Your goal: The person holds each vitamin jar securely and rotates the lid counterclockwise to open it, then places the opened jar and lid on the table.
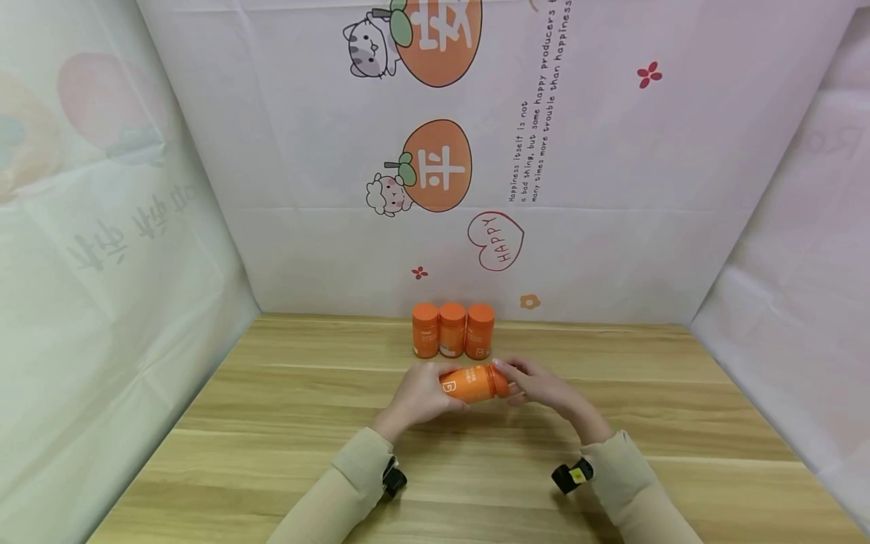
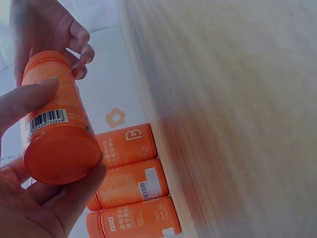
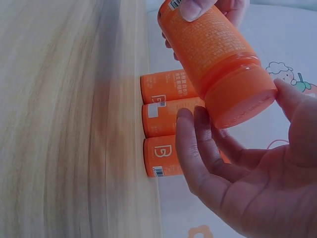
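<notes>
Over the wood-grain tabletop (image 1: pixel 476 476), the left hand (image 1: pixel 423 394) curls its fingers round a tilted orange vitamin bottle (image 1: pixel 470 384) near three upright bottles (image 1: pixel 451 332); the right hand (image 1: pixel 546 387) touches the cap (image 1: pixel 501 381), fingers loosely spread. Cap-handling seems underway; turning would call for pinching.

Held vitamin bottle (image 1: pixel 469 384) blocks middle, three upright bottles (image 1: pixel 451 332) far middle, backdrop (image 1: pixel 598 249) behind; wooden tabletop (image 1: pixel 292 393) passable left and right.
</notes>
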`<state>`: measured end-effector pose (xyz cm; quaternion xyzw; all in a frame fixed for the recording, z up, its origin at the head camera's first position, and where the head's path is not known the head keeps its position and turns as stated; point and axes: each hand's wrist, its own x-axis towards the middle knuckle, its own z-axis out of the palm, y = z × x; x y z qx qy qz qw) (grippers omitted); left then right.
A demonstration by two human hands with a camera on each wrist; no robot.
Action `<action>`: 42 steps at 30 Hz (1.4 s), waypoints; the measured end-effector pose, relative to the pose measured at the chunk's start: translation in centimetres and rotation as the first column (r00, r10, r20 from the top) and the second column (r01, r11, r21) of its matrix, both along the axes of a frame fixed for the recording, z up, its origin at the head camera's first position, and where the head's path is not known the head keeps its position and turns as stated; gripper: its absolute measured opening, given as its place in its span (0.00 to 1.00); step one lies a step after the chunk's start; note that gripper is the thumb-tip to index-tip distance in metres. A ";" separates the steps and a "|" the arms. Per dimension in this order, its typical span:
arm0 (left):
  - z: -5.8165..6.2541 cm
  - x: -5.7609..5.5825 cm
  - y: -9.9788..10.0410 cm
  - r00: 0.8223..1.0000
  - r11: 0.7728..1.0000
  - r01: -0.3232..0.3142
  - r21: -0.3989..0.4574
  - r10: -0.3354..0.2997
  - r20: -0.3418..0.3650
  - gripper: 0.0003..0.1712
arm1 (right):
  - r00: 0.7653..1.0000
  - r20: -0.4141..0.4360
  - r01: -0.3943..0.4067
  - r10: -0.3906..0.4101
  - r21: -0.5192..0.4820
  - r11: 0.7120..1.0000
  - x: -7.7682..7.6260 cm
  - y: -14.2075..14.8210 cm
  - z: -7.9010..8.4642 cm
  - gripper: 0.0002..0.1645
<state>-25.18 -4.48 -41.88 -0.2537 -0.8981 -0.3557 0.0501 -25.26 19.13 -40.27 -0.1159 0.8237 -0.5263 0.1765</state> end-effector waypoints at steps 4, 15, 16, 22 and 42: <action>-0.1 -0.1 0.0 1.000 1.000 0.002 0.004 -0.002 -0.007 0.31 | 1.000 0.009 -0.011 0.011 -0.024 1.000 -0.1 0.1 0.0 0.39; 0.0 -0.1 0.1 1.000 1.000 -0.001 0.012 0.001 0.015 0.32 | 0.998 -0.015 -0.058 0.057 -0.085 0.995 0.1 0.5 0.2 0.36; 0.0 -0.1 0.1 1.000 1.000 -0.001 0.013 0.001 0.015 0.32 | 0.998 -0.016 -0.058 0.057 -0.086 0.995 0.2 0.5 0.1 0.36; 0.0 -0.1 0.0 1.000 0.999 0.017 0.029 -0.018 0.026 0.31 | 0.997 -0.052 -0.060 0.056 -0.078 0.995 0.2 0.7 0.0 0.33; 0.0 -0.1 -0.1 0.997 0.997 0.046 0.068 -0.050 0.052 0.28 | 0.967 -0.215 -0.153 0.137 -0.060 0.986 0.1 1.2 0.4 0.29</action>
